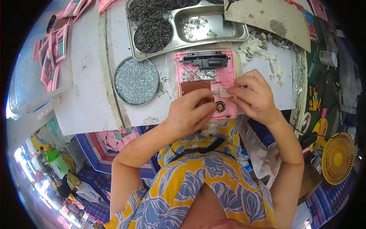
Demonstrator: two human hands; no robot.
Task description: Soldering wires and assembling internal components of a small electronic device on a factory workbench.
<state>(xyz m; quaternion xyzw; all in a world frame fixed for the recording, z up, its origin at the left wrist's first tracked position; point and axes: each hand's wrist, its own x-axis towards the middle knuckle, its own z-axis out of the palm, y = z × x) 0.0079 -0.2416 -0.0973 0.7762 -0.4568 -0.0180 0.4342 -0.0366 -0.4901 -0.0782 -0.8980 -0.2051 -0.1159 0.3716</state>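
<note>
A pink plastic housing [225, 74] lies open-side up on the table in front of me. It carries a black mechanism [207, 61] at its far end, a metal strip, red wires, a brown board [192, 87] and a small round speaker [220, 106]. My right hand [254, 96] pinches a small white plastic part [224, 92] over the housing's right side. Beside that part sits a small coil spring [216, 92]. My left hand [192, 112] rests over the near left corner, fingers bent together; what they hold, if anything, is hidden.
Left of the housing stands a round dish [136, 82] of small metal pieces. Behind it, a steel tray [175, 45] holds many dark springs. White plastic parts [253, 47] lie at the right. Pink parts [53, 57] sit far left; a yellow fan [338, 158] stands at right.
</note>
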